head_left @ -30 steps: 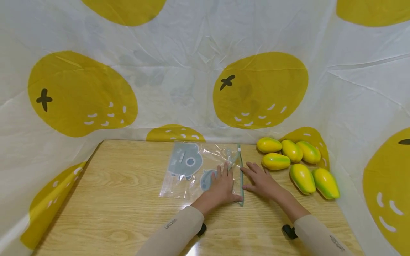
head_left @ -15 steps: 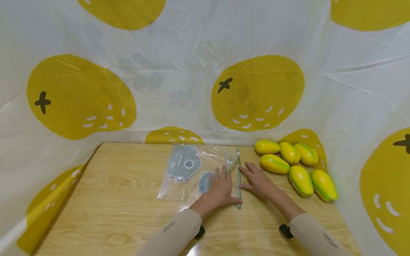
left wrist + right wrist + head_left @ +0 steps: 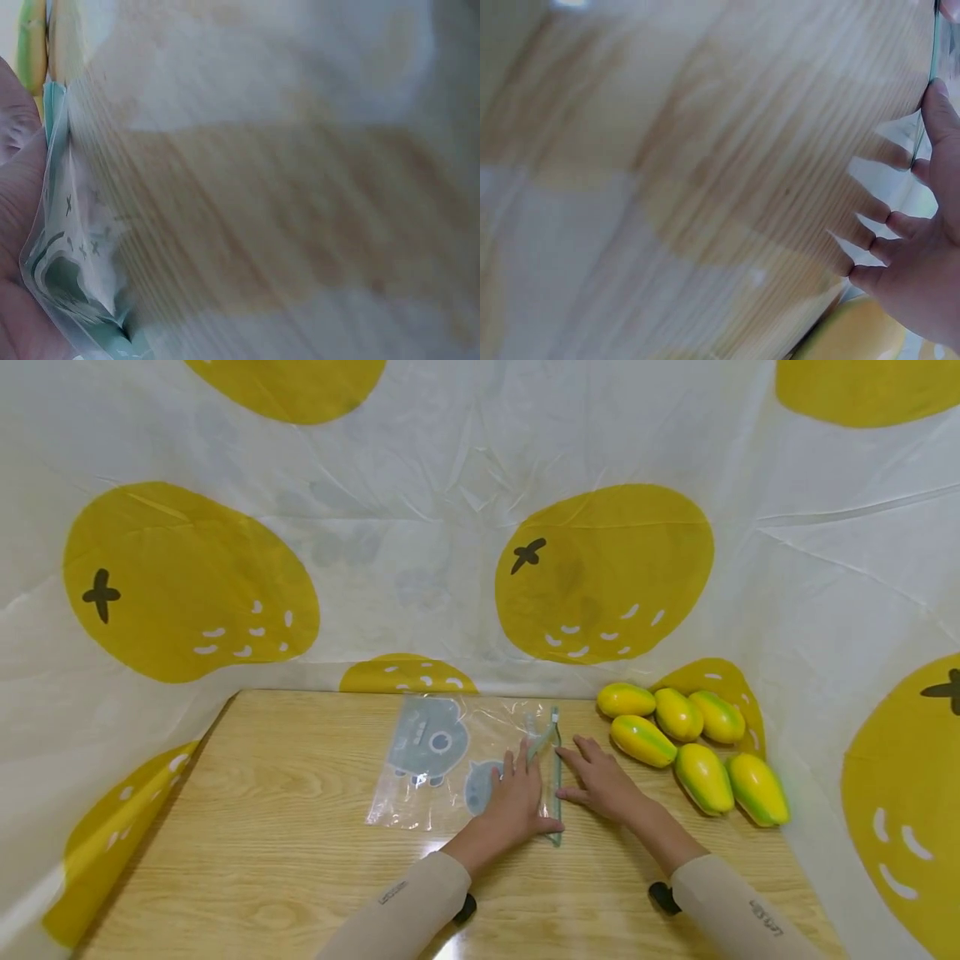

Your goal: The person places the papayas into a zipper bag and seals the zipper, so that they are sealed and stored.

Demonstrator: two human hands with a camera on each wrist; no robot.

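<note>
A clear zipper bag [image 3: 442, 806] with blue-green cartoon animals lies flat on the wooden table, its green zip edge [image 3: 557, 777] facing right. My left hand [image 3: 513, 797] rests on the bag with fingers spread, the thumb at the lower end of the zip. From the other side, my right hand [image 3: 603, 785] touches the zip edge with thumb and index fingertips, its remaining fingers spread on the table. In the right wrist view, the right thumb [image 3: 939, 112] meets the zip edge. Part of the bag is hidden under the left hand.
Several yellow-green mangoes [image 3: 703, 779] lie in a group right of the right hand. A white cloth [image 3: 420, 585] printed with big yellow fruits hangs behind and on both sides of the wooden table [image 3: 277, 827].
Both hands keep nearly the same place at the zip edge. The whole view shifts slightly as the head moves; the bag and mangoes stay put.
</note>
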